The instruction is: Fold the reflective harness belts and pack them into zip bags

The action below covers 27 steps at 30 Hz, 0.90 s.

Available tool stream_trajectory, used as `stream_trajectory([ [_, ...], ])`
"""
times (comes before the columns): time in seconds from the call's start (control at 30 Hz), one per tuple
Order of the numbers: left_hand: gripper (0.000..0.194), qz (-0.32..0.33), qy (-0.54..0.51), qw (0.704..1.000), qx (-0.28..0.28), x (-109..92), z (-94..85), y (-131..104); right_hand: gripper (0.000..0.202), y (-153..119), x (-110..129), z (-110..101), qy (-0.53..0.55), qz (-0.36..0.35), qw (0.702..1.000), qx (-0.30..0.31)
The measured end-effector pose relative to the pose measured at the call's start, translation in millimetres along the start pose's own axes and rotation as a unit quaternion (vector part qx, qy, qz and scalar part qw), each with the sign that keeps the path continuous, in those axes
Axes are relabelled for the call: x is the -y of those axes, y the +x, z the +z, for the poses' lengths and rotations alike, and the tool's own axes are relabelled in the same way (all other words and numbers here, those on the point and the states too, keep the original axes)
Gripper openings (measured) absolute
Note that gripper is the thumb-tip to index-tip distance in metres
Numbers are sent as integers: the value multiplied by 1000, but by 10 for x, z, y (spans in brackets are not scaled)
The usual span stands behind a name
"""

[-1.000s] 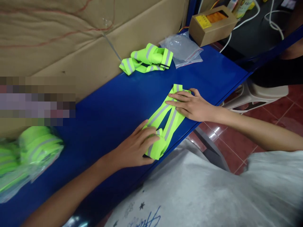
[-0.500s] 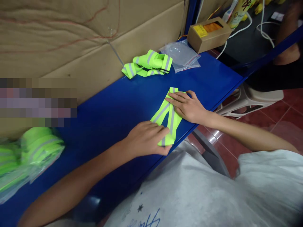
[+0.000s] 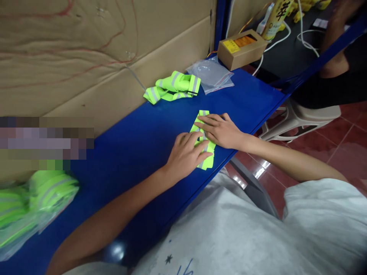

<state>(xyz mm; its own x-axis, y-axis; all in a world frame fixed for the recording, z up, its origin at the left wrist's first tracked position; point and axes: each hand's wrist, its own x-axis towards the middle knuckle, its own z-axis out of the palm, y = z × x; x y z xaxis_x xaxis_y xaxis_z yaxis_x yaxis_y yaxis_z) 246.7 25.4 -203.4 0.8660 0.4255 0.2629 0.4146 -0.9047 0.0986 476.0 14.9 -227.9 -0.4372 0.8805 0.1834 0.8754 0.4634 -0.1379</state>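
Observation:
A neon-yellow reflective strap (image 3: pixel 205 163) with grey stripes lies folded on the blue table (image 3: pixel 126 152), near its front edge. My right hand (image 3: pixel 222 130) rests flat on its upper part, fingers stretched out and a little apart. From the left, my left hand (image 3: pixel 187 152) touches the strap's middle and lower part, its fingers bent and spread. Parts of the strap are hidden under both hands. Farther back, a second neon strap (image 3: pixel 174 86) with a black buckle lies in a loose heap.
Clear plastic bags (image 3: pixel 212 74) lie beside a cardboard box (image 3: pixel 242 47) at the back right. Bagged neon straps (image 3: pixel 51 191) sit at the far left. A cardboard wall (image 3: pixel 71 57) borders the table. Beyond the blue post are a plastic stool (image 3: pixel 312 112) and another person's arm (image 3: pixel 334 49).
My left hand has moved up along the strap and its fingers have opened off the lower end. The strap's lower part is now folded shorter. My right hand stays on the upper part.

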Motion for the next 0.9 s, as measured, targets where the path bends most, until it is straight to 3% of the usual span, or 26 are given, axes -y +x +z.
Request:
stream_trajectory([
  [0.1,90,-16,10,1000,14,-75,5,-112,50,25,-37,-25,7,1,1000,11],
  [0.13,96,-16,15,1000,18,-85,10,-130,50,31,-51,-31,12,1,1000,12],
  [0.17,92,-13,20,1000,17,-88,17,-137,50,35,-66,-37,18,0,1000,12],
  [0.3,44,12,36,999,-3,-62,11,-50,50,49,-145,-43,33,3,999,11],
  [0.37,34,14,34,999,6,-50,-40,78,50,60,-193,-31,24,26,999,8],
  [0.5,46,-46,12,996,69,-39,-166,487,54,89,-285,9,26,73,997,16],
  [0.6,59,-72,2,993,98,-7,-157,802,53,98,-349,29,34,67,997,27],
  [0.73,59,-39,27,999,22,59,43,1042,49,103,-464,39,35,28,998,43],
  [0.9,49,-45,14,997,-61,85,322,1020,56,131,-623,49,65,14,997,30],
])
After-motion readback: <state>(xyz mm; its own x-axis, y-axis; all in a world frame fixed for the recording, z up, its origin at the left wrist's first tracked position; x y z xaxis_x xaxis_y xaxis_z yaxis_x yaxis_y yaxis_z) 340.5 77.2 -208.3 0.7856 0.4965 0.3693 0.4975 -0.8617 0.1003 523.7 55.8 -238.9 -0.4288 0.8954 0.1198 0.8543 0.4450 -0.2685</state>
